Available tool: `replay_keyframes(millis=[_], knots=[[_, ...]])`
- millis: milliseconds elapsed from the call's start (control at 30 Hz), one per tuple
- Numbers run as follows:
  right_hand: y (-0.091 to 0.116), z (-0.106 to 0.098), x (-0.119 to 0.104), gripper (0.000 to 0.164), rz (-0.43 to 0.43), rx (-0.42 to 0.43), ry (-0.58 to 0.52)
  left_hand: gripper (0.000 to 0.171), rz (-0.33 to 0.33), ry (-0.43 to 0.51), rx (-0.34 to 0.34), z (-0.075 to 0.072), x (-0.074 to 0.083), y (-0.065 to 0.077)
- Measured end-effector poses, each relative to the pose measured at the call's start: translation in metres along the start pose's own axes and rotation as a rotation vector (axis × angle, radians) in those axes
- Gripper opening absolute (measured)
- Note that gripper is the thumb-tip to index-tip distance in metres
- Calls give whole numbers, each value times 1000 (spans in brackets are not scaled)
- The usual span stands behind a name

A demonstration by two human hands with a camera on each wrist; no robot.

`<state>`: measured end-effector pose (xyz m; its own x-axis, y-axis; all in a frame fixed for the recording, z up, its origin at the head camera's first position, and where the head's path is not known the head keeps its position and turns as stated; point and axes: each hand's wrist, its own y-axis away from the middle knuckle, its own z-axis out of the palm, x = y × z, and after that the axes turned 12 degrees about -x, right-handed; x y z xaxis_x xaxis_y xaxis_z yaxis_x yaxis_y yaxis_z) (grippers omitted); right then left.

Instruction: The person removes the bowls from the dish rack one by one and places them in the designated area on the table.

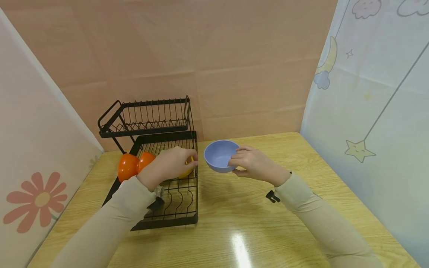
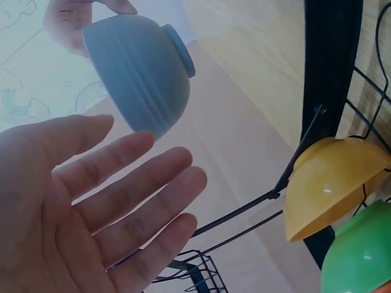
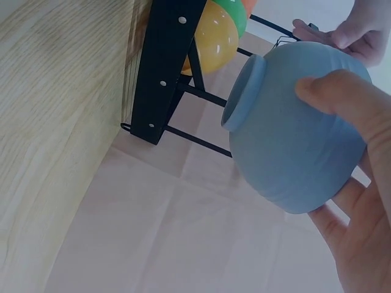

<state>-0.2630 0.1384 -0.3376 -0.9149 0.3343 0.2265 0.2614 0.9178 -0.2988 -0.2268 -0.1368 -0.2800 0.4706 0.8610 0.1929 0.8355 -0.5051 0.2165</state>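
My right hand [image 1: 253, 163] holds a blue bowl [image 1: 218, 152] by its right side, above the table and just right of the dish rack. In the right wrist view the thumb presses on the bowl's ribbed outside, and the other fingers are partly hidden behind it. Over the rack's right side, my left hand [image 2: 116, 201] has its fingers loosely spread and holds nothing; in the head view a small gap parts it from the bowl. Beneath and beyond that hand, a yellow bowl [image 2: 336, 183] and a green bowl [image 2: 360, 250] stand on edge in the rack.
The black two-tier dish rack [image 1: 164, 224] stands at the left of the wooden table [image 1: 268, 230]. Orange bowls [image 1: 128, 167] lean on its lower level. A peach cloth backdrop [image 1: 234, 74] hangs behind, with patterned panels at both sides.
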Motion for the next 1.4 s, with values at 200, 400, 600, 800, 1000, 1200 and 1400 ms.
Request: replay_keyframes(millis=[200, 400, 600, 800, 1000, 1200, 1400], knots=[[0, 0, -1, 18, 0, -8, -3, 16, 11, 0, -87, 6, -2, -2], [0, 1, -1, 19, 0, -19, -19, 17, 37, -18, -147, 12, -5, -2], [-1, 2, 0, 19, 0, -22, -21, 17, 56, -1, -198, 16, -6, -4], [-2, 1, 0, 19, -1, -18, -31, 27, 38, 72, -380, 22, -11, -6], [-3, 1, -1, 21, -2, -7, -44, 34, -3, 99, -474, 26, -13, -5], [-3, 0, 0, 20, -4, -12, -41, 35, -1, 99, -473, 26, -12, -5], [-3, -2, 0, 19, -1, -11, -33, 36, 10, 108, -474, 24, -12, -4]])
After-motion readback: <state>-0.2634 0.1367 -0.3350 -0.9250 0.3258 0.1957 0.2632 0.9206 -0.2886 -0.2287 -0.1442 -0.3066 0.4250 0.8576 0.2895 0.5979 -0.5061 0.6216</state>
